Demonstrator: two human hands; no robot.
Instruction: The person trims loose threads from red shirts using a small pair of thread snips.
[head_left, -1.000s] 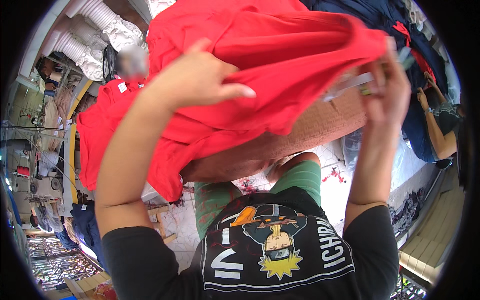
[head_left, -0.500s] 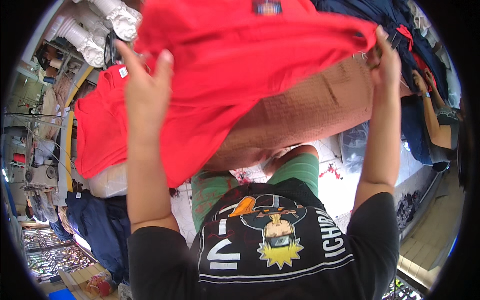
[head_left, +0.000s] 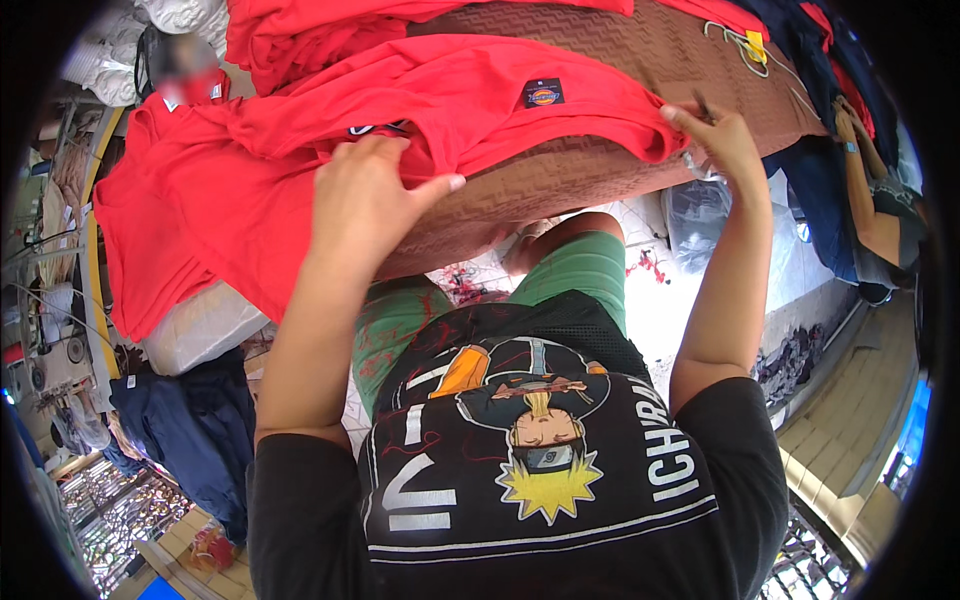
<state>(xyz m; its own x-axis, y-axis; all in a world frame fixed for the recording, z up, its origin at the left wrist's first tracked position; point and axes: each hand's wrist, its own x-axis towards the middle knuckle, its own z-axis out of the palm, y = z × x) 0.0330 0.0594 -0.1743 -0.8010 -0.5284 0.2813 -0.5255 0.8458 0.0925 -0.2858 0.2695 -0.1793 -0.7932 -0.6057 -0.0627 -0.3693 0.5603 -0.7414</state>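
Note:
A red shirt (head_left: 520,110) with a small dark label lies spread over the front edge of a brown quilted table (head_left: 560,185). My left hand (head_left: 365,195) grips a fold of the red cloth near the table's edge. My right hand (head_left: 715,135) pinches the shirt's right corner at the edge. More red shirts (head_left: 170,220) hang over the table's left side, and another red heap (head_left: 300,35) lies behind.
Dark blue garments (head_left: 810,60) lie at the table's right end, where another person's arm (head_left: 870,205) reaches in. A white sack (head_left: 205,325) and dark blue cloth (head_left: 190,430) sit at the left below. A clear plastic bag (head_left: 695,215) rests on the white floor.
The red shirt was held up in front of me before; now it has come down and lies spread on the table. Both hands moved down with it.

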